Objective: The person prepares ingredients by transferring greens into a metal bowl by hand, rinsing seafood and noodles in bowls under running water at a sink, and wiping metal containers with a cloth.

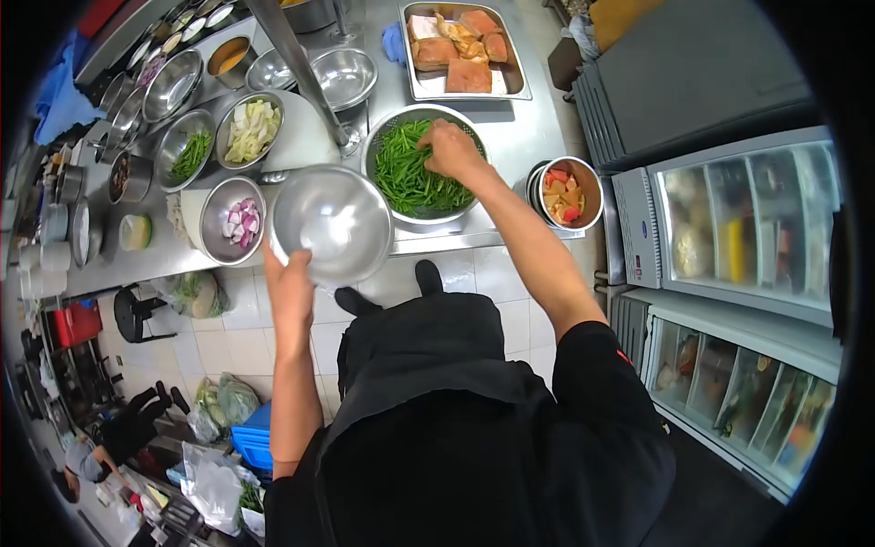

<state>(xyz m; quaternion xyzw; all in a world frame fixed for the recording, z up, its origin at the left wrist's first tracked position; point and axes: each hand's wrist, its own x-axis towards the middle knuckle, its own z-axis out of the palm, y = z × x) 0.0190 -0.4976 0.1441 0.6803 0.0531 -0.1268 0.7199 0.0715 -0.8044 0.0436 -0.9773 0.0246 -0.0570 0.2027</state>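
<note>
My left hand (290, 290) grips the near left rim of an empty steel bowl (333, 223), thumb over the edge, held at the counter's front. My right hand (451, 150) reaches into a perforated steel colander (480, 146) full of cut green vegetables (410, 173), slender like green beans. Its fingers are curled down into the greens; how much they hold is hidden. Left of the empty bowl sits a bowl of chopped red onion (242, 221). Behind it stands a bowl of cut pale cabbage (252, 132).
A tray of orange-pink fish or meat blocks (469, 77) lies at the back. A pot of cut tomatoes (563, 193) stands at the right. A metal post (305, 73) rises from the counter. Glass-door fridges (747, 219) line the right side. Another person (87, 460) is at lower left.
</note>
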